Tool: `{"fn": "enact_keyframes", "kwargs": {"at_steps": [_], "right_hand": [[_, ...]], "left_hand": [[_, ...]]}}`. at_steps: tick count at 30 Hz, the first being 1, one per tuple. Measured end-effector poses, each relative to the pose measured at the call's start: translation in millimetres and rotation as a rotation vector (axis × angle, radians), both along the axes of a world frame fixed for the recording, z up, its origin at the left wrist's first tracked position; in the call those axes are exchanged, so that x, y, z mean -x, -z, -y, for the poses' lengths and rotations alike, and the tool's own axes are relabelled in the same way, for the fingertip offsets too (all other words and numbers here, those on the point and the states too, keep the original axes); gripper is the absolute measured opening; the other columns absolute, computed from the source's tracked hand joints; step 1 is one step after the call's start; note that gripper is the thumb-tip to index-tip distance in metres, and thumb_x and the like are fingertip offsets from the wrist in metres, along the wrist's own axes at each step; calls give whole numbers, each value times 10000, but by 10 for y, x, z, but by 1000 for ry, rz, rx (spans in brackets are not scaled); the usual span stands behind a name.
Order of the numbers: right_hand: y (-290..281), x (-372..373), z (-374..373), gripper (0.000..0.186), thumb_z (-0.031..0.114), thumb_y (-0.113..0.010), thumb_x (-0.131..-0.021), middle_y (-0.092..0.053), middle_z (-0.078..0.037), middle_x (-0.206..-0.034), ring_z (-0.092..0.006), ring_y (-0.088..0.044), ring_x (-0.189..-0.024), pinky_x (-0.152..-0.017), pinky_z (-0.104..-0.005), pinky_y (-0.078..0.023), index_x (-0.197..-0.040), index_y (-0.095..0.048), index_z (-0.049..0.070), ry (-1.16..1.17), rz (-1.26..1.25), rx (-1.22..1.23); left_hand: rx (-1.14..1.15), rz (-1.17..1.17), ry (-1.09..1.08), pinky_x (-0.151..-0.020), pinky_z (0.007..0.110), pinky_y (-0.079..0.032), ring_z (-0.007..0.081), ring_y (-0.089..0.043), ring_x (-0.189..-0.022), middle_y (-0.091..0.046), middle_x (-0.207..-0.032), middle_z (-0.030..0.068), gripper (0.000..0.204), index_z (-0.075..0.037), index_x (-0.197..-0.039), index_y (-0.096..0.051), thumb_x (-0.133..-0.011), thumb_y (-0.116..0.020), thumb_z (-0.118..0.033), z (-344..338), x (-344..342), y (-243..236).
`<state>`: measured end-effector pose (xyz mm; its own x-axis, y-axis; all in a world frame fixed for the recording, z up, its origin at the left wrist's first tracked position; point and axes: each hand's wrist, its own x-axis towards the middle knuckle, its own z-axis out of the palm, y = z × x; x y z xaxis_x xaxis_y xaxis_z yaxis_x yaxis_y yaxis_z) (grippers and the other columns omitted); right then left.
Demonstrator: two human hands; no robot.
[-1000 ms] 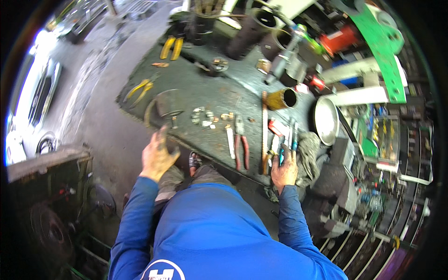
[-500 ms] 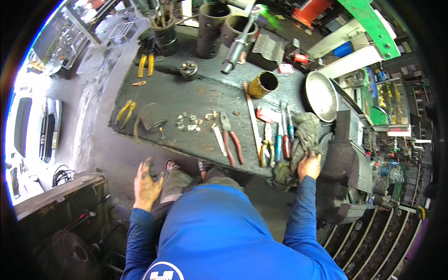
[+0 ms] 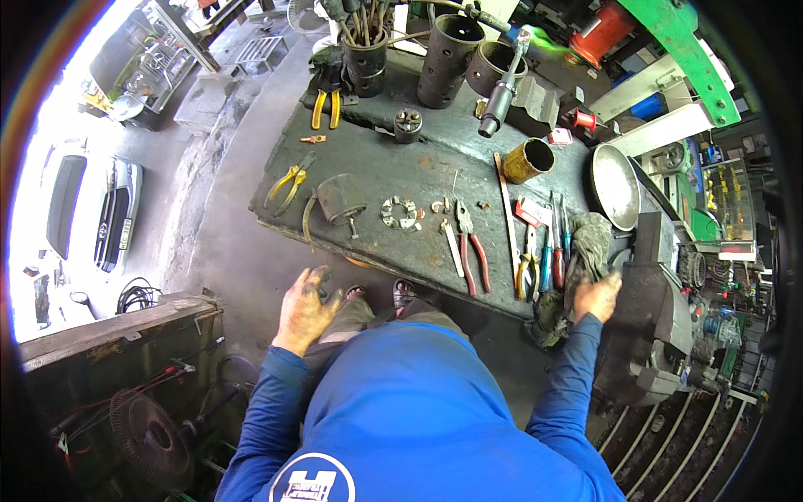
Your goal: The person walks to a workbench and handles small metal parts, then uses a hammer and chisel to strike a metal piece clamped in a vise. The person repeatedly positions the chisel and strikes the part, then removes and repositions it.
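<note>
My left hand [image 3: 308, 311] hangs over the floor in front of the bench, fingers apart and nothing in it. At the bench's right front edge, my right hand [image 3: 597, 297] closes on a grimy grey-green rag [image 3: 590, 243], though its fingertips are partly hidden. Part of the rag droops over the edge. Left of it lie screwdrivers [image 3: 548, 263], yellow-and-black pliers [image 3: 528, 272], a long flat strip [image 3: 507, 213] and red-handled pliers [image 3: 473, 251]. Farther left are a segmented metal ring [image 3: 399, 212], a cylindrical metal housing [image 3: 341, 199] and yellow-handled pliers [image 3: 290, 184].
The dark bench [image 3: 401, 259] also bears a rusty yellow cylinder [image 3: 529, 161], a metal bowl [image 3: 615, 186], a ratchet-like tool [image 3: 504, 96] and a can of tools [image 3: 365, 67]. A bulky dark machine [image 3: 648, 309] stands right; a fan [image 3: 150, 439] is lower left.
The whole view has shifted, so the bench and its tools appear farther right. My right hand has stayed by the rag and turned slightly; my left remains open and off the bench.
</note>
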<state>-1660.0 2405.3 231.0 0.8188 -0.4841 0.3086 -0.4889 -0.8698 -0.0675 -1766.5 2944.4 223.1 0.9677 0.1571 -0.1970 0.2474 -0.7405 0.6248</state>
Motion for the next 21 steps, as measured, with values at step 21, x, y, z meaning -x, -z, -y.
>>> {"fn": "enact_keyframes", "kwargs": {"at_steps": [21], "right_hand": [[235, -73, -2576, 299, 276, -706, -869, -743, -271, -907, -420, -741, -897, -818, -514, -581, -965, -769, 0, -414, -312, -492]], "left_hand": [[305, -78, 353, -980, 418, -546, 385, -683, -1158, -702, -1264, 218, 429, -36, -1234, -707, -896, -767, -293, 144, -270, -254]]}}
